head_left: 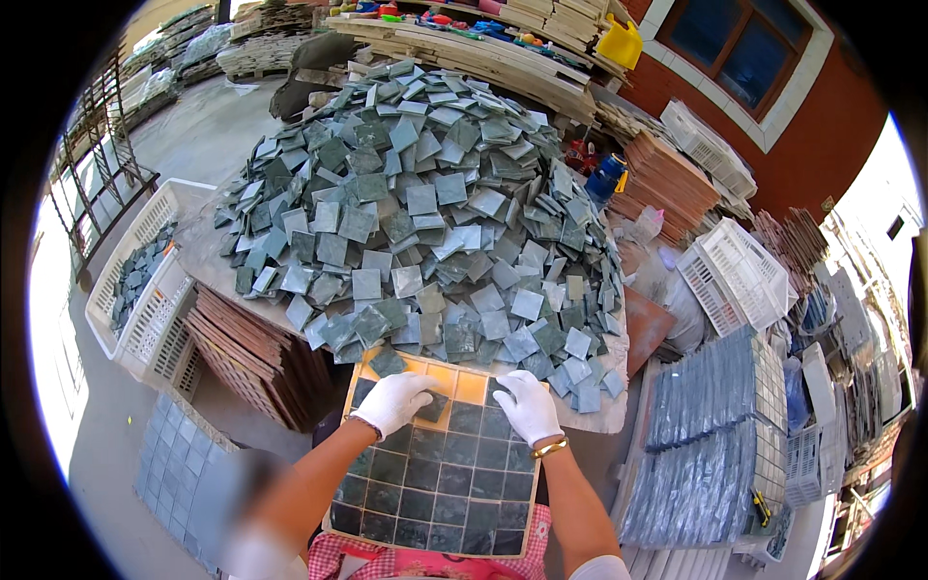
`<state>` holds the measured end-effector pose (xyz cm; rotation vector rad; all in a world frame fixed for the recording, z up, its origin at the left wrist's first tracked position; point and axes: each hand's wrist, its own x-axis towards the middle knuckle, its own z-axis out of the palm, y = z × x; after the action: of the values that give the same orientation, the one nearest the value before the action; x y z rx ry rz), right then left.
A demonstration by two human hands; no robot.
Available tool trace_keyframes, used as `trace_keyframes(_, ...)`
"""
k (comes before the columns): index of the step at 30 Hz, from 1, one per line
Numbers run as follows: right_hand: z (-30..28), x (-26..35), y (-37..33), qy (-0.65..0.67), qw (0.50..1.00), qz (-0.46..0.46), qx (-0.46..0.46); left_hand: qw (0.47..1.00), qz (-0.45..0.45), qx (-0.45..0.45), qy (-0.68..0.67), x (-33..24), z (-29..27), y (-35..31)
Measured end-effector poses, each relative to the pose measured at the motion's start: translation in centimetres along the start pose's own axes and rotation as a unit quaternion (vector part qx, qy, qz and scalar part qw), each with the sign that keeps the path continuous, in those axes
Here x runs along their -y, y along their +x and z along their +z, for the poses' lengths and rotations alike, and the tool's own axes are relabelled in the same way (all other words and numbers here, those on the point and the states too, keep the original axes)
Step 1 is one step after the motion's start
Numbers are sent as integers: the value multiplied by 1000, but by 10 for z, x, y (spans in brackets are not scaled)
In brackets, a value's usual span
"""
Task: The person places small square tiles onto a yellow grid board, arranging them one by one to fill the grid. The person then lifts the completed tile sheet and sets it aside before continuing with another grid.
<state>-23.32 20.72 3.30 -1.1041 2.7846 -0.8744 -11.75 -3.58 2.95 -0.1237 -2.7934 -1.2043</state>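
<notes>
Clearly my white-gloved left hand presses a dark green square tile into the orange gridded tray, propped against the bench beside the tile heap for short reaches; my right hand lies flat, unclenched, steadying set tiles.

White glove on left hand, white glove on right hand, gold bangle at right wrist, thin bracelet at left wrist, red checked garment below the bangle
</notes>
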Motion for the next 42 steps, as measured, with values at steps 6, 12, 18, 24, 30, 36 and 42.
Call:
trace_keyframes(6, 18, 24, 47, -1, 999, -39, -22, 990, -25, -61, 128, 0, 46, -8)
trace_keyframes(12, 21, 32, 91, -97, 988, -43, 108, 992, -5, -118, -38, -56, -29, -20)
trace_keyframes(18, 17, 41, 96, -94, 989, -3, 110, 826, 396, -246, -316, -141, -158, -85)
trace_keyframes(24, 29, 43, 80, -26, 998, -61, 25, 835, 379, -248, -312, -118, -162, -92)
trace_keyframes(30, 19, 94, 62, 67, 977, -117, 164, 871, 309, -251, -287, -92, -158, -95)
trace_keyframes(36, 42, 102, 44, 4, 968, -121, 222, 891, 271, -246, -269, -76, -160, -104)
trace_keyframes(42, 50, 113, 45, -43, 977, -89, 190, 897, 262, -247, -258, -72, -166, -111)
